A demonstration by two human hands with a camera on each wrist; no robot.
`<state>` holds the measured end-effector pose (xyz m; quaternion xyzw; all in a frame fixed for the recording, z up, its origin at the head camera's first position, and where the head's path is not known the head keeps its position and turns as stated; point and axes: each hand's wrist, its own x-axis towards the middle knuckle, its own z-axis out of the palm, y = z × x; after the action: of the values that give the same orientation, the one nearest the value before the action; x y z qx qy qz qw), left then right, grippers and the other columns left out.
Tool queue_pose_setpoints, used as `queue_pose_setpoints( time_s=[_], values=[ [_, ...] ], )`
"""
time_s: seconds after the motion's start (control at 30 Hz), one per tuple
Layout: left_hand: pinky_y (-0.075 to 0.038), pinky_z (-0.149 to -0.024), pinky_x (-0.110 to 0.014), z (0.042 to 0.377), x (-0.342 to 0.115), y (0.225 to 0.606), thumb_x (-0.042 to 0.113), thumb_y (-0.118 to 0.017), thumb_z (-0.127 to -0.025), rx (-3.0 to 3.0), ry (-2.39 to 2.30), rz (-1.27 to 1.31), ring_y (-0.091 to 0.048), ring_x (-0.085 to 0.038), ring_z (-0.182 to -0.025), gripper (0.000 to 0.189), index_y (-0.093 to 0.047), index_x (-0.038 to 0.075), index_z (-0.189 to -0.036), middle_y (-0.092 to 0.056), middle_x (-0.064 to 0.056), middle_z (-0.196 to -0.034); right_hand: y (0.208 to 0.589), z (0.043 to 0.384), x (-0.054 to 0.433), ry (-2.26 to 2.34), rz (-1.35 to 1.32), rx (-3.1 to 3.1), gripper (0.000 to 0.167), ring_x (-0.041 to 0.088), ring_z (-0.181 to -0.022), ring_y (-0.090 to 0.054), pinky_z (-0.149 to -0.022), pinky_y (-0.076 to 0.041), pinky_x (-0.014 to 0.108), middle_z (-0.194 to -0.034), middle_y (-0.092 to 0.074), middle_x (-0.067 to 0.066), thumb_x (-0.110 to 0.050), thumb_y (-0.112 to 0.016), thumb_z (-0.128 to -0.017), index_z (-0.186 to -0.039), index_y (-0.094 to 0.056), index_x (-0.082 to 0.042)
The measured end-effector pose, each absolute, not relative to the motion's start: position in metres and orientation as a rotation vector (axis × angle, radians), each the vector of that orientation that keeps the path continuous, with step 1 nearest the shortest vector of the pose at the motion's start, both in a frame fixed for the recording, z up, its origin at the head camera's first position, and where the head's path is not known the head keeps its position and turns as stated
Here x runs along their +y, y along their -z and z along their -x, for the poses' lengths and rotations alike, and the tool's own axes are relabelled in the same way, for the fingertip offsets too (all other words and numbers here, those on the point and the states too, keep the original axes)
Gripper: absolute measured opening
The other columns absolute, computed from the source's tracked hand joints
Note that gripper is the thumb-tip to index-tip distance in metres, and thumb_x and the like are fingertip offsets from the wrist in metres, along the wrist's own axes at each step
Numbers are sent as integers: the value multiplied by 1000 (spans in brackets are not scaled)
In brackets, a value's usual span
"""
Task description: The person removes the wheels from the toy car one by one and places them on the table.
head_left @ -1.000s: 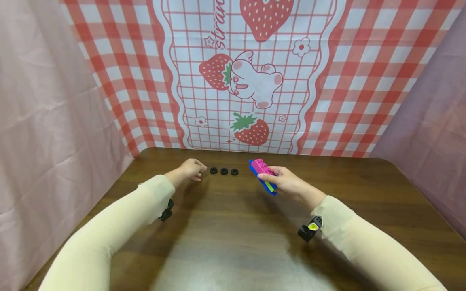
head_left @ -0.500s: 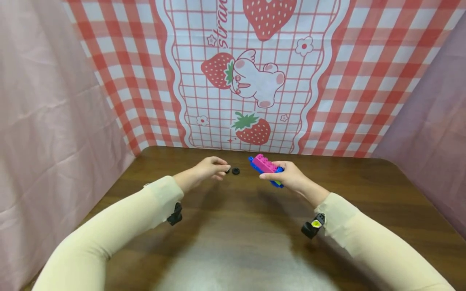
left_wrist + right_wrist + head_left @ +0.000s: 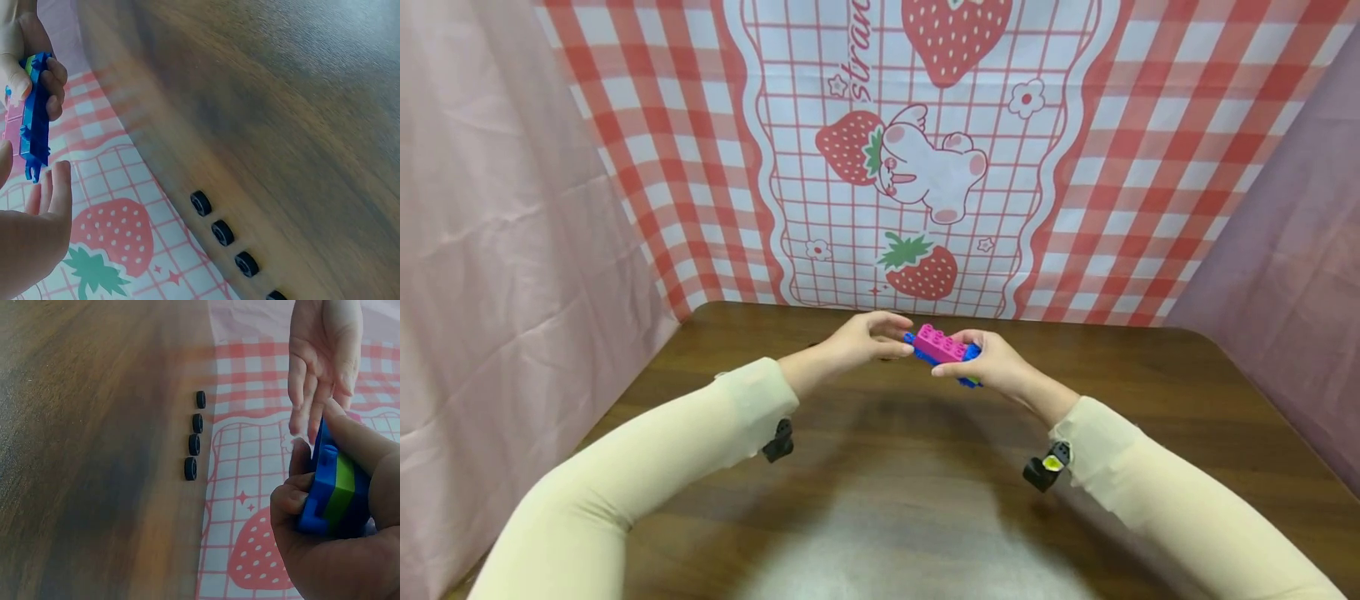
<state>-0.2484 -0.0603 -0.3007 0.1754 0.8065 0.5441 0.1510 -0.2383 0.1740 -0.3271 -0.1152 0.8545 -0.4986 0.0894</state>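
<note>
My right hand (image 3: 992, 364) grips a toy brick assembly (image 3: 942, 344) above the table, thumb on the near side and fingers on the far side. It has a pink studded brick on a long blue base (image 3: 35, 128), with a lime-green piece (image 3: 340, 481) toward the end inside the palm. A small blue hook (image 3: 33, 170) sticks out of the other end. My left hand (image 3: 867, 340) reaches to that hooked end, its fingers extended and thumb apart, fingertips right by the hook. Nothing shows in the left palm in the right wrist view.
Several small black toy wheels (image 3: 194, 445) stand in a row on the brown wooden table (image 3: 880, 467), near its far edge; my left hand mostly hides them in the head view. A strawberry-print cloth (image 3: 917, 275) hangs behind the table, with pink curtains (image 3: 512, 250) at the sides.
My left hand has moved right, passing along the row of wheels to the end of the brick assembly. My right hand has tilted the assembly flatter and keeps its grip.
</note>
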Motion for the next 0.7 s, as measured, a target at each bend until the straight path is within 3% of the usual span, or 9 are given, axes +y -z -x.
queue_pose_setpoints(
  time_s=[0.2,0.5,0.7],
  values=[
    [-54,-93,-34,245,-53,300,22,-75,-86,2413,-1505,-529,-63,-20,-110,40,-65,13,-124,-68,-6,-120,323,233,176,1461,375,2581,55,15,-79,-61,-69,-55,26,-97,-68,13,-28,-84,-77,-117,-61,3],
    [-57,-83,-26,243,-43,305,18,-78,-83,2534,-1457,-650,-67,-19,-98,40,-67,7,-120,-71,-9,-112,323,231,183,1465,376,2580,60,16,-79,-62,-69,-57,27,-101,-68,16,-30,-84,-76,-120,-60,3],
    [-57,-83,-28,245,-43,310,16,-79,-82,2551,-1501,-563,-68,-20,-98,41,-67,6,-119,-71,-11,-112,321,233,191,1562,399,2504,59,16,-88,-60,-74,-56,24,-109,-66,15,-27,-82,-78,-125,-60,1]
  ],
)
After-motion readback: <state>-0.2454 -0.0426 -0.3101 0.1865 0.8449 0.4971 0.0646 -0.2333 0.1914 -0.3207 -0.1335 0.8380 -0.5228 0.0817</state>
